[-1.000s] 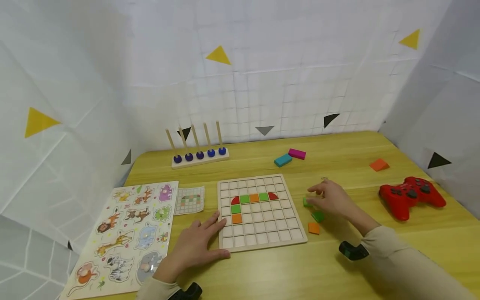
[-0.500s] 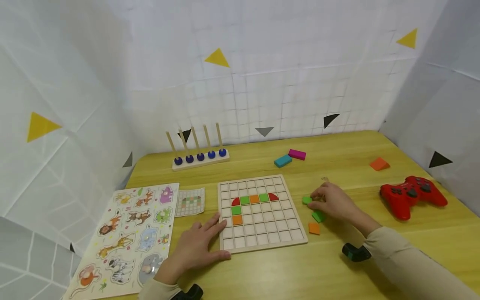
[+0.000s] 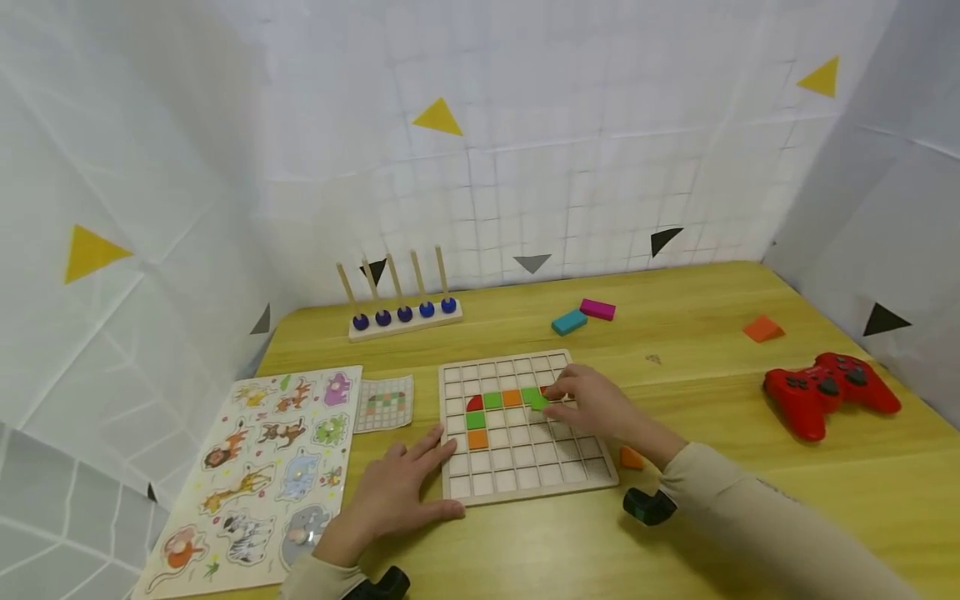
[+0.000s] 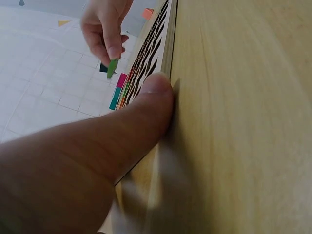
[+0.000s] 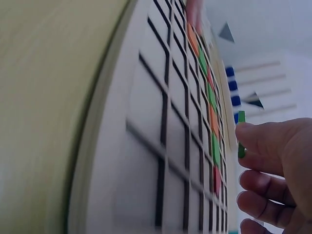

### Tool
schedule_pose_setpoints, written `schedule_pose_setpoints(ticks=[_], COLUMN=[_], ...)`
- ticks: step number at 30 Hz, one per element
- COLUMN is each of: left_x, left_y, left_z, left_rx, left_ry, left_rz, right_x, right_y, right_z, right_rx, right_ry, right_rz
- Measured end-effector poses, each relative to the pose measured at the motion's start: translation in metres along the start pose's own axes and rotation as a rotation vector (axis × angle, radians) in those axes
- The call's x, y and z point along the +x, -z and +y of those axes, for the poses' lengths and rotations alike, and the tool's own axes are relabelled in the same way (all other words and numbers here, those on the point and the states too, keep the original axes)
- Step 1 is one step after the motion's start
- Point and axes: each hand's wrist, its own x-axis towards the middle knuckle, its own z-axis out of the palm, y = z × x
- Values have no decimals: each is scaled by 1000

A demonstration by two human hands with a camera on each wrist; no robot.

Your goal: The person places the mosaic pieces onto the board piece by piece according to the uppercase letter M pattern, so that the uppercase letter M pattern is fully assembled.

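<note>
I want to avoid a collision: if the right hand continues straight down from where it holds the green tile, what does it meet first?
Probably the grid board: the right hand pinches the green tile just above its open cells; exact height unclear.

Beige sleeves [image 3: 750, 508], black wrist-worn cameras [image 3: 648, 506].

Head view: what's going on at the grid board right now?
A person is filling a wooden grid board with coloured tiles. The right hand pinches a green tile just above the board, near the right end of the row of red, green and orange tiles already seated. The left hand rests flat against the board's left edge. An orange tile lies on the table beside the board.
</note>
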Motion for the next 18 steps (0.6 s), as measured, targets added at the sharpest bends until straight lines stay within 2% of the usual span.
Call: schedule_pose_setpoints(ticks=[7, 18], left_x=[1, 1], left_y=[0, 1], left_z=[0, 1], left_rx=[-10, -3], left_ry=[6, 8], left_rz=[-3, -7], right_x=[12, 16], right_y=[-15, -24], right_z=[-13, -18], right_rx=[-147, -193], right_ry=[123, 148], right_rz=[50, 65])
